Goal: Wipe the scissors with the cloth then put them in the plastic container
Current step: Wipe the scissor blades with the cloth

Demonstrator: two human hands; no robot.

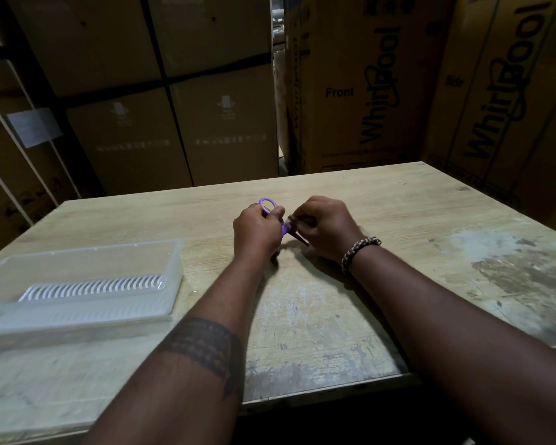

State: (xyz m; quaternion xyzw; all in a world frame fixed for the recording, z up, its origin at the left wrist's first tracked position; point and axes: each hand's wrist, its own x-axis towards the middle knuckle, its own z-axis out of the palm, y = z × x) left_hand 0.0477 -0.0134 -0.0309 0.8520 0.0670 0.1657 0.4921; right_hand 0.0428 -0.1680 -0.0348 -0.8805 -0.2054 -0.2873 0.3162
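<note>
Looks like mid-wipe to me: the left hand has its grip clamped on the purple scissors near the middle of the surface, while the right hand pinches something dark at the blades — probably the cloth, can't really tell. The plastic container sits at the left edge, well apart, nothing in it but its slotted insert — path's clear. Cardboard boxes behind.
</note>
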